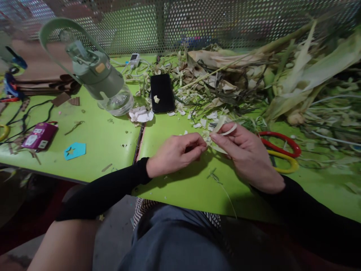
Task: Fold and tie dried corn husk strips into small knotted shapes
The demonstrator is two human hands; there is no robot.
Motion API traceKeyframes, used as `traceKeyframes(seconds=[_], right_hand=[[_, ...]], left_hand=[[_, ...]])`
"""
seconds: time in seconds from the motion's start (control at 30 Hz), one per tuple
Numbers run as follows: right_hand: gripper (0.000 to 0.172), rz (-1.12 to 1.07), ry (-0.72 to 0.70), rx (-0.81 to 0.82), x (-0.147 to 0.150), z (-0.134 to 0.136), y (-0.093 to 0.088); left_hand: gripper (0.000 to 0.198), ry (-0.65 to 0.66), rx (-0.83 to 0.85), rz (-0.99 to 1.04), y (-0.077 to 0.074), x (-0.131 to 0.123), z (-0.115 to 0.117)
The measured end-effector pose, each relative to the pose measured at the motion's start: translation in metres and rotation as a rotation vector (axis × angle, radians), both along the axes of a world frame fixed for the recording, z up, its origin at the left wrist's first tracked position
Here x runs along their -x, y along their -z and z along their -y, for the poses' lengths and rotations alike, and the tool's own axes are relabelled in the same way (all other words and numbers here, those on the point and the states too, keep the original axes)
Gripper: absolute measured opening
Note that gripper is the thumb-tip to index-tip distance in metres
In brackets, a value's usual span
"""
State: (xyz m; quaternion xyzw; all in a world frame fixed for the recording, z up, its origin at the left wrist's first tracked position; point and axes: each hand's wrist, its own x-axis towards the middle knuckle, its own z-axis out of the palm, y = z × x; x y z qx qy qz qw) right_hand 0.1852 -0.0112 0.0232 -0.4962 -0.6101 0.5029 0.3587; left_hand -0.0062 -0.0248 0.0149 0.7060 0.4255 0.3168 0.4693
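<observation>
Over the green table [180,180], my left hand [177,152] is closed in a pinch, its fingertips meeting those of my right hand [245,150]. My right hand is closed on a pale strip of leaf [225,130] that curls up above its fingers. My left fingers pinch the lower end of the same strip. Small pale leaf scraps [203,122] lie just beyond both hands. Both arms wear black sleeves.
A heap of dried leaves and stalks [267,75] fills the back right. Red and yellow scissors [282,150] lie right of my right hand. A black phone [162,92], a green-lidded water bottle [96,71], a pink box [39,135] and a blue tag [75,150] lie further left.
</observation>
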Motion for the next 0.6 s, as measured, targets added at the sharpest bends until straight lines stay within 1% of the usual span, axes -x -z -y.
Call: traceKeyframes(seconds=[0.1, 0.2, 0.27, 0.33, 0.37, 0.43, 0.5, 0.6], right_hand=[[0.031, 0.001, -0.004, 0.0, -0.001, 0.0, 0.0], [0.034, 0.072, -0.046, -0.013, -0.002, -0.004, 0.0], [0.036, 0.087, -0.074, -0.041, -0.001, -0.006, 0.0], [0.037, 0.064, -0.102, -0.07, 0.0, -0.006, 0.0], [0.037, 0.051, -0.118, -0.081, 0.001, -0.005, -0.001], [0.033, 0.057, -0.137, -0.094, 0.002, -0.003, -0.001], [0.032, 0.093, -0.114, -0.109, 0.003, -0.002, -0.002], [0.039, 0.147, -0.039, -0.13, 0.002, 0.0, -0.001]], left_hand=[[0.013, 0.053, -0.015, -0.024, -0.003, 0.001, 0.001], [0.012, 0.042, 0.007, -0.009, -0.002, 0.001, 0.003], [0.015, 0.0, 0.059, 0.053, 0.0, 0.0, 0.004], [0.029, -0.029, 0.122, 0.132, 0.004, -0.001, 0.004], [0.034, -0.034, 0.15, 0.162, 0.006, -0.001, 0.003], [0.037, -0.022, 0.201, 0.196, 0.009, -0.002, 0.002], [0.036, 0.006, 0.276, 0.238, 0.011, -0.003, 0.0], [0.036, 0.02, 0.407, 0.347, 0.01, -0.005, -0.002]])
